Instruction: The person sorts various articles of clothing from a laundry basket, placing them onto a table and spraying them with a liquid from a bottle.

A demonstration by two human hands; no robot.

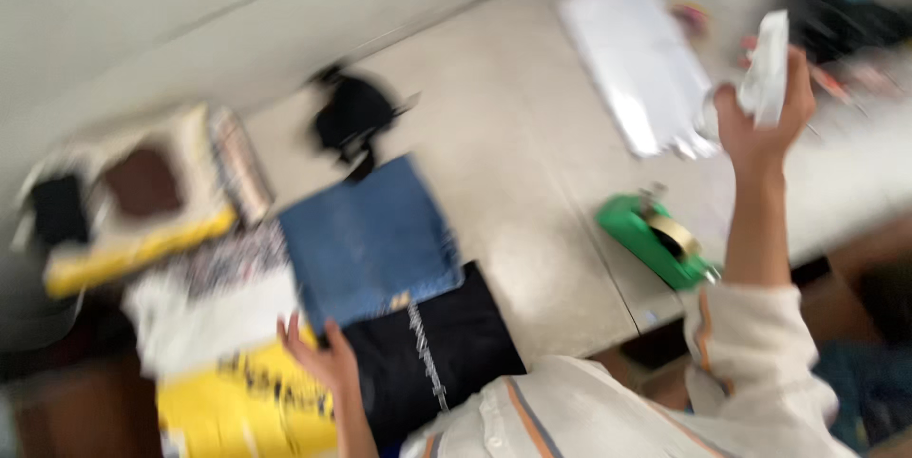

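Observation:
The picture is blurred by motion. My right hand point(763, 119) is raised at the upper right and grips a white crumpled sheet or bag point(768, 71). My left hand point(318, 353) rests low on the table with fingers spread, touching the edge of a folded blue denim garment point(366, 241) and a folded black garment point(432, 344) that lies partly under the denim. A yellow bag point(242, 408) lies just left of that hand.
A green tape dispenser point(655, 238) stands on the pale table point(513, 135) near its front edge. A white flat packet point(638, 61) lies at the back right, a small black cloth point(351, 116) further left, and stacked patterned fabrics point(142, 206) at the far left.

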